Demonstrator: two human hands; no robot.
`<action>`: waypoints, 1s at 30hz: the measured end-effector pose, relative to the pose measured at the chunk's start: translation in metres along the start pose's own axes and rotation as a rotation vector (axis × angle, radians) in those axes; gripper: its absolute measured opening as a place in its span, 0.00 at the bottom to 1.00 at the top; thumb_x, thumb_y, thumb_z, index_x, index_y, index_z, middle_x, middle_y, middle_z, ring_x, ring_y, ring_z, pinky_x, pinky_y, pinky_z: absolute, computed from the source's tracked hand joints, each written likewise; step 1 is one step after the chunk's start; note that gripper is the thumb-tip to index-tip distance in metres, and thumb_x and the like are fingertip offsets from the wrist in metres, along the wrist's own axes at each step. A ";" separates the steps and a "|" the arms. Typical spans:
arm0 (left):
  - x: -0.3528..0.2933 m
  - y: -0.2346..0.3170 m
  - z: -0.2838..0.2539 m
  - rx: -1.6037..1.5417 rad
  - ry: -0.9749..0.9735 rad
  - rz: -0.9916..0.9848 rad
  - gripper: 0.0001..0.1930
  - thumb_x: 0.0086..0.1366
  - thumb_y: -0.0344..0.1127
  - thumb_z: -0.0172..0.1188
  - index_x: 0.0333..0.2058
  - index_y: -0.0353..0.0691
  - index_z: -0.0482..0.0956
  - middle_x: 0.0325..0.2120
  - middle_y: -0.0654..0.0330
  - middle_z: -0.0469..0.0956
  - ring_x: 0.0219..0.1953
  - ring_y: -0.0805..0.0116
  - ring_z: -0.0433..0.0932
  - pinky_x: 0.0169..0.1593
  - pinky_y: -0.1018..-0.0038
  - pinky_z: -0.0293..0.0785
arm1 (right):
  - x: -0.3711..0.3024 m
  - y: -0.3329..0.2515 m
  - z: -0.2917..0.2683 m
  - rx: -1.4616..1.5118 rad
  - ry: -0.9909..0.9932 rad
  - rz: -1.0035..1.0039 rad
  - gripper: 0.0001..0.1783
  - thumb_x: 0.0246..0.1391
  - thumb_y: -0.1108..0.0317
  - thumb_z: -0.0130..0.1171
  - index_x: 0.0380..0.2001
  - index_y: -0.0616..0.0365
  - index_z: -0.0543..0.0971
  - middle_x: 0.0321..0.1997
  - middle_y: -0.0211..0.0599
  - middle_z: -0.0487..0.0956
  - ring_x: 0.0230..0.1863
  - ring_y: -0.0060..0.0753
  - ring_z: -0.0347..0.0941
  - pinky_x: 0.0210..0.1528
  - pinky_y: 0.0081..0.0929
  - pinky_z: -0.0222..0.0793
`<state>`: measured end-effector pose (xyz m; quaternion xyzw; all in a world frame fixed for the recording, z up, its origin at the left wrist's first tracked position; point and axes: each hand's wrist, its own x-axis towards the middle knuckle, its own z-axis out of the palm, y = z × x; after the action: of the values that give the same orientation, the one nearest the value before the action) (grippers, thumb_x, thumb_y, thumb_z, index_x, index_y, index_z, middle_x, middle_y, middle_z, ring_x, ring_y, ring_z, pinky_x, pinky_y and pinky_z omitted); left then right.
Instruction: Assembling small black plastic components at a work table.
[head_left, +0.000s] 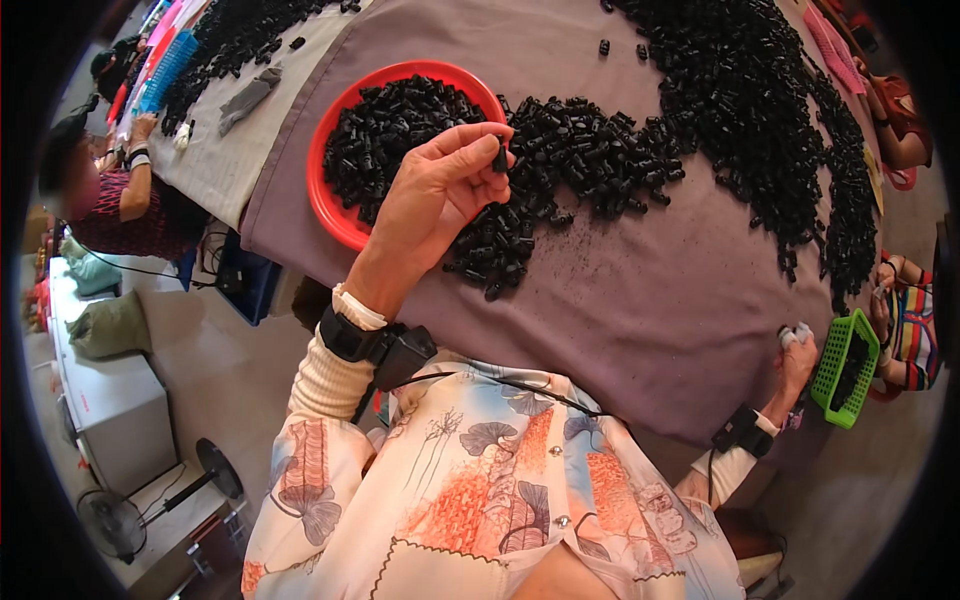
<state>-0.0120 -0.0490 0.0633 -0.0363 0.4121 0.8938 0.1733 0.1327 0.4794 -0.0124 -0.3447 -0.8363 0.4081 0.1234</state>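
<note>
Left hand (pixel 440 190) pinches one small black plastic cylinder (pixel 499 157) just above the round red tray (pixel 322 205) heaped with more; right hand (pixel 797 358), well off, grips something white beside a green mesh basket (pixel 846 366).

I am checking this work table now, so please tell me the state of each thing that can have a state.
left hand: raised, pinching a small black part
right hand: low at table edge, holding something white
red bowl: filled with black parts
green basket: tilted, beside right hand
</note>
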 end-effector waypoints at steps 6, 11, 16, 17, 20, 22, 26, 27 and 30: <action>0.000 -0.001 -0.006 0.003 0.031 0.018 0.10 0.62 0.31 0.55 0.41 0.33 0.75 0.29 0.59 0.77 0.27 0.75 0.75 0.34 0.76 0.74 | 0.011 0.044 -0.035 -0.145 0.088 0.163 0.07 0.44 0.68 0.55 0.25 0.57 0.69 0.13 0.29 0.67 0.08 0.20 0.59 0.08 0.19 0.53; -0.001 -0.002 -0.003 0.023 0.055 0.005 0.10 0.62 0.31 0.55 0.41 0.33 0.75 0.29 0.60 0.77 0.27 0.76 0.75 0.34 0.77 0.75 | 0.003 0.040 -0.019 -0.078 0.052 0.189 0.05 0.44 0.68 0.53 0.26 0.56 0.69 0.13 0.29 0.67 0.07 0.20 0.59 0.07 0.18 0.51; -0.002 -0.002 -0.009 0.011 0.058 0.014 0.10 0.62 0.31 0.55 0.41 0.33 0.75 0.30 0.59 0.78 0.27 0.76 0.75 0.34 0.77 0.74 | -0.001 0.032 -0.020 -0.093 0.061 0.190 0.06 0.45 0.67 0.53 0.27 0.56 0.70 0.14 0.28 0.68 0.06 0.19 0.59 0.06 0.17 0.50; -0.003 -0.002 -0.010 0.013 0.065 0.010 0.10 0.62 0.31 0.55 0.41 0.33 0.75 0.30 0.59 0.78 0.27 0.76 0.75 0.34 0.77 0.74 | -0.002 0.028 -0.019 -0.096 0.059 0.188 0.06 0.45 0.67 0.53 0.27 0.56 0.70 0.14 0.28 0.68 0.06 0.19 0.59 0.06 0.17 0.50; -0.002 -0.004 -0.007 0.031 0.073 -0.010 0.10 0.62 0.31 0.55 0.41 0.33 0.75 0.29 0.59 0.77 0.27 0.76 0.75 0.34 0.77 0.74 | -0.012 0.001 -0.003 0.047 -0.020 0.110 0.06 0.45 0.68 0.55 0.27 0.56 0.70 0.14 0.26 0.68 0.07 0.18 0.59 0.08 0.16 0.51; 0.000 -0.005 -0.007 0.048 0.064 -0.016 0.10 0.62 0.31 0.55 0.41 0.33 0.75 0.29 0.60 0.77 0.27 0.77 0.75 0.33 0.78 0.74 | -0.017 -0.026 0.019 0.094 -0.135 0.050 0.05 0.46 0.69 0.55 0.27 0.55 0.70 0.15 0.24 0.67 0.09 0.17 0.59 0.10 0.16 0.52; -0.001 -0.008 -0.007 0.097 0.059 -0.036 0.10 0.62 0.31 0.55 0.41 0.33 0.76 0.27 0.62 0.76 0.26 0.78 0.74 0.33 0.79 0.73 | -0.019 -0.053 0.043 0.035 -0.223 -0.050 0.04 0.47 0.70 0.55 0.26 0.56 0.70 0.14 0.24 0.66 0.10 0.16 0.59 0.10 0.17 0.52; -0.002 -0.008 -0.008 0.096 0.060 -0.036 0.10 0.62 0.31 0.55 0.41 0.33 0.76 0.27 0.62 0.76 0.26 0.78 0.74 0.33 0.79 0.73 | -0.017 -0.052 0.043 0.033 -0.224 -0.050 0.04 0.47 0.70 0.55 0.26 0.56 0.70 0.14 0.24 0.66 0.10 0.16 0.59 0.10 0.17 0.52; -0.003 -0.009 -0.013 0.181 0.079 -0.036 0.10 0.62 0.30 0.55 0.40 0.33 0.76 0.27 0.62 0.76 0.25 0.78 0.73 0.32 0.80 0.73 | -0.012 -0.052 0.040 -0.153 -0.188 -0.008 0.04 0.47 0.71 0.54 0.27 0.57 0.71 0.13 0.24 0.66 0.10 0.16 0.59 0.11 0.17 0.52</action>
<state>-0.0069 -0.0538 0.0490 -0.0632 0.4969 0.8476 0.1753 0.0974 0.4257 0.0029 -0.3100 -0.8743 0.3730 0.0193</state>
